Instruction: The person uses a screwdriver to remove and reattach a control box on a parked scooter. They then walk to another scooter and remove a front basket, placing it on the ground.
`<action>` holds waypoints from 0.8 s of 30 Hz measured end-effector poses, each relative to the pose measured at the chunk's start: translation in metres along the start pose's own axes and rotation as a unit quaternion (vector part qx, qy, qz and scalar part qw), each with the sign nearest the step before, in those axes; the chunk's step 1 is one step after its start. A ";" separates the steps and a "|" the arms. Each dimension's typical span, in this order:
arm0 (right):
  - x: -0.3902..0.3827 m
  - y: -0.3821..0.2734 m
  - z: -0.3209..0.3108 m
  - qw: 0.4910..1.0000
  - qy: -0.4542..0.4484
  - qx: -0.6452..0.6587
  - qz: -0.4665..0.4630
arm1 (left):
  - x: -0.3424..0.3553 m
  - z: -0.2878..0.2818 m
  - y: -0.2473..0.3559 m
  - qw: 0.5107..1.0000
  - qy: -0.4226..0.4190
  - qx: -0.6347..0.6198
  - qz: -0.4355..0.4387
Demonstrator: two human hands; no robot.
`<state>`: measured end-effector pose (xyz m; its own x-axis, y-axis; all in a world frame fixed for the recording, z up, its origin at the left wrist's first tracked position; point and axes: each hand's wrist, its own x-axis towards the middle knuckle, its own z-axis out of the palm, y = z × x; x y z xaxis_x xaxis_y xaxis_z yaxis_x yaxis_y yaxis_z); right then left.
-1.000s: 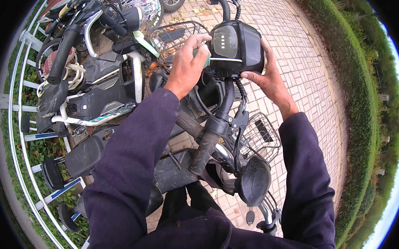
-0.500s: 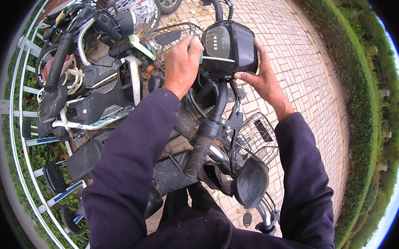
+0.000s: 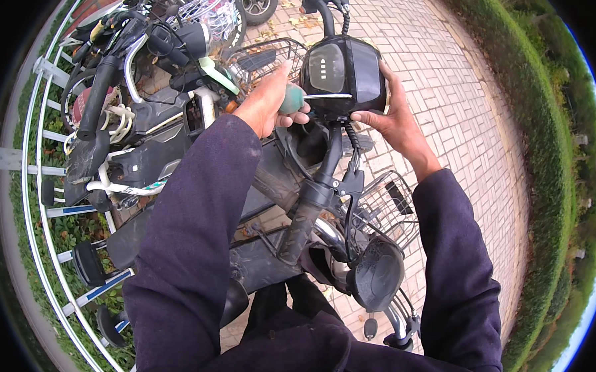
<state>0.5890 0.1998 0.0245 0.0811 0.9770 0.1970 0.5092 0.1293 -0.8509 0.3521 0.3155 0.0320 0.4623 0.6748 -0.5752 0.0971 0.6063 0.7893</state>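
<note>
Ahead of me is the black headlight and dashboard housing (image 3: 366,73) of an electric scooter, its display lit with small bars. My left hand (image 3: 268,106) is at the housing's left side, turned with the thumb up. It holds a rounded green tool handle (image 3: 292,100) between palm and fingers; whatever extends from the handle is hidden. My right hand (image 3: 398,122) grips the housing's right side, fingers along its edge and thumb under the lower corner. Below the housing run the scooter's handlebar (image 3: 330,155) and a corrugated cable sleeve (image 3: 352,138).
A dark rubber grip (image 3: 300,229), a round mirror (image 3: 376,274) and a hanging key (image 3: 370,328) are close to my body. Parked scooters with wire baskets (image 3: 388,205) crowd the left, beside a white metal fence (image 3: 37,217). Brick paving (image 3: 461,112) and a hedge (image 3: 549,142) lie to the right.
My left hand has rolled from a fist with its back up to a thumb-up hold, exposing the green handle. My right hand stays on the housing. The view has shifted slightly.
</note>
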 end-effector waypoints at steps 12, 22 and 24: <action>0.001 -0.004 0.003 1.000 0.005 -0.009 0.022 | 0.013 0.010 -0.044 0.702 0.239 0.272 0.613; -0.002 -0.002 0.001 0.999 0.016 -0.021 0.020 | 0.002 0.005 -0.004 0.999 0.015 -0.038 -0.002; -0.001 0.000 0.002 0.999 0.019 -0.028 0.031 | 0.006 0.008 -0.006 0.999 0.040 -0.004 0.031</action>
<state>0.5876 0.1995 0.0235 0.1454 0.9757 0.1642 0.5490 0.0585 -0.8338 0.3616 0.3124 0.0254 0.3950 0.7425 -0.5410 0.0629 0.5657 0.8222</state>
